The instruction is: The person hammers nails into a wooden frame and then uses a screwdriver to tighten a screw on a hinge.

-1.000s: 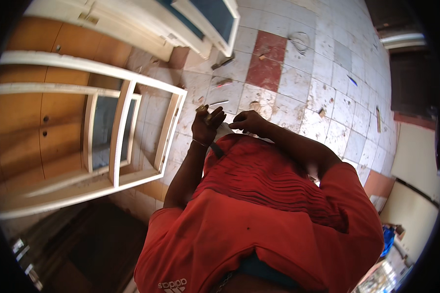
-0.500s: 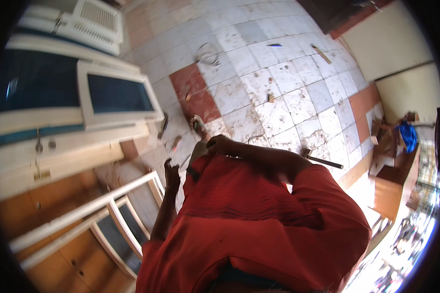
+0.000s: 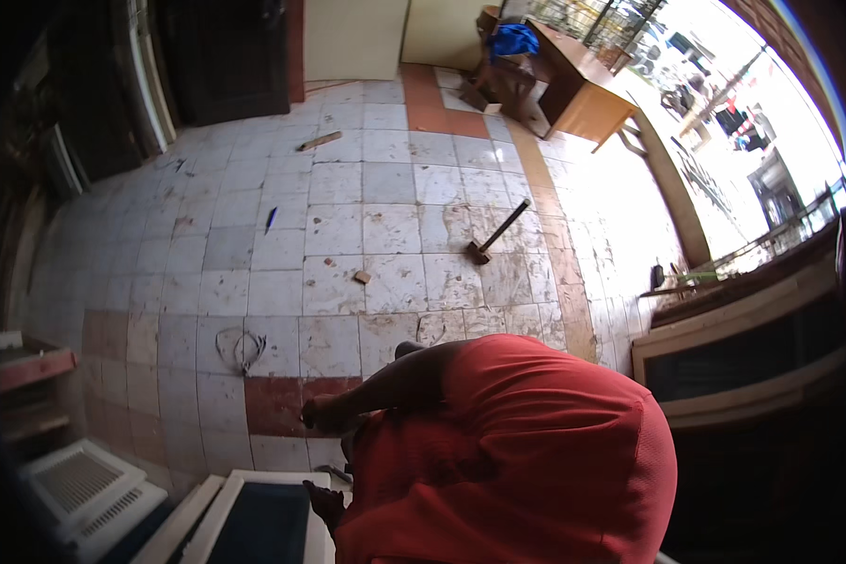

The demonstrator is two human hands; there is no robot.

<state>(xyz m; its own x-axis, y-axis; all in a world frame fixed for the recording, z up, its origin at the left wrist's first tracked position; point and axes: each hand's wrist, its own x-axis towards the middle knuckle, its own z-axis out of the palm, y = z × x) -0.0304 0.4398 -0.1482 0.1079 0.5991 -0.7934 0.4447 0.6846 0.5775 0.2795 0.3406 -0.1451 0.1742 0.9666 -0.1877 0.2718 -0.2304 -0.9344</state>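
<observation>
At seven o'clock, our left hand (image 3: 326,505), half-open with nothing visibly held, is beside the panel (image 3: 258,519); our right hand (image 3: 323,414) curls, contents unclear; we've swung rightward, so the hammer (image 3: 500,231) shows whole at two o'clock, likely beyond reach

view: swung right | hammer (image 3: 498,231): fully visible | left hand (image 3: 325,508): now near panel (image 3: 261,528)

the white rectangular frame (image 3: 273,477) looks smooth and painted. the white square floor tiles (image 3: 336,230) are hard, partly glossy, smeared with dirt. the red cloth shirt (image 3: 559,451) is matt.
</observation>
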